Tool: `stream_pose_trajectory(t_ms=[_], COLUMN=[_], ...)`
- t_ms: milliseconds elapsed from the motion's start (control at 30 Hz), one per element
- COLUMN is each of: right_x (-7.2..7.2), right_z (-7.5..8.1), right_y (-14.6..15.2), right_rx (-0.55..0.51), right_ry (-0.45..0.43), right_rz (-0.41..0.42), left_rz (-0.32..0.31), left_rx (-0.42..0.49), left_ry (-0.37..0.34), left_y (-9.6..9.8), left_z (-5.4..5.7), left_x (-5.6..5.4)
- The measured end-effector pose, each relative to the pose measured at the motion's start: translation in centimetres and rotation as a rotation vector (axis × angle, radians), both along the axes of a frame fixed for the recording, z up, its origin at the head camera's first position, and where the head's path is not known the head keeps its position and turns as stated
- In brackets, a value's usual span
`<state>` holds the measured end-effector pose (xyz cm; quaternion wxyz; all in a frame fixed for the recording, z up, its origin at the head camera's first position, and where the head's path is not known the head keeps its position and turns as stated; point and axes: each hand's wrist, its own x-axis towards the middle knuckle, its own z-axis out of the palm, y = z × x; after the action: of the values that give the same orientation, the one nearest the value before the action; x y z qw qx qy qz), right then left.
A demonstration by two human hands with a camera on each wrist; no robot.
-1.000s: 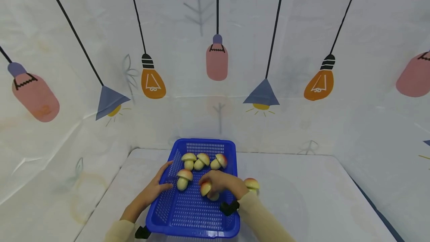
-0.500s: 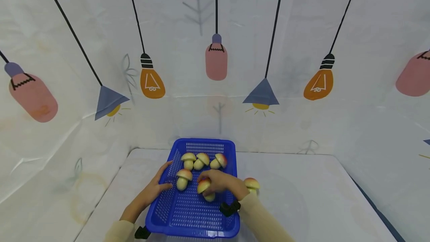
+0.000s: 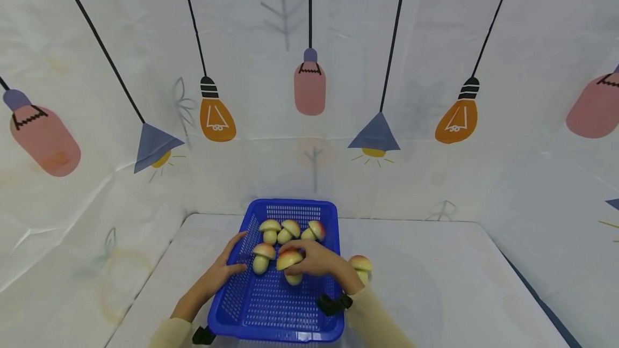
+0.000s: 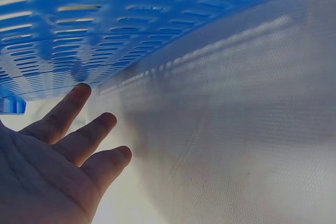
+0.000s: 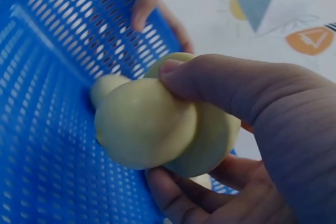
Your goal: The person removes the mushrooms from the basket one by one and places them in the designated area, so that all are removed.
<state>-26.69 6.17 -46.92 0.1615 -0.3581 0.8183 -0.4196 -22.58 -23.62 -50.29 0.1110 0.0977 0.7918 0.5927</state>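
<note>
A blue plastic basket (image 3: 271, 310) with slotted walls stands on the white table. My left hand (image 3: 226, 267) holds its left rim, thumb over the inside; in the left wrist view the fingers (image 4: 86, 137) spread outside the wall. Inside the basket my right hand (image 3: 314, 259) pinches a toy mushroom (image 3: 289, 260) with a cream stem and reddish-yellow cap. The right wrist view shows the thumb on the mushroom's stem (image 5: 144, 124) and fingers beneath. Another mushroom (image 3: 261, 259) lies left of it; several more, including one mushroom (image 3: 289, 231), line the far end.
One more toy mushroom (image 3: 360, 267) is on the table (image 3: 425, 278) right of the basket, partly behind the right forearm. A white sheet wall (image 3: 387, 187) printed with hanging lamps rises behind the table's back edge.
My right hand has shifted the mushroom slightly left inside the basket, and its cap now shows more fully. The left hand keeps its place on the rim.
</note>
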Motion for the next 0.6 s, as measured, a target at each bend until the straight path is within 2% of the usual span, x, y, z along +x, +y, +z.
stream_pose_trajectory(t_ms=[133, 400, 600], right_x=[0.5, 2.6, 3.9], right_z=[0.0, 0.3, 1.0], right_y=[0.5, 1.8, 2.7], right_rx=[-0.065, -0.189, -0.258], right_ry=[0.008, -0.077, -0.088], right_rz=[-0.015, -0.149, -0.218], left_rz=[0.002, 0.009, 0.012], left_rx=[0.006, 0.004, 0.006], left_ry=[0.003, 0.011, 0.012], left_y=[0.0, 0.0, 0.1], left_z=[-0.1, -0.4, -0.3], left_x=[0.0, 0.0, -0.1])
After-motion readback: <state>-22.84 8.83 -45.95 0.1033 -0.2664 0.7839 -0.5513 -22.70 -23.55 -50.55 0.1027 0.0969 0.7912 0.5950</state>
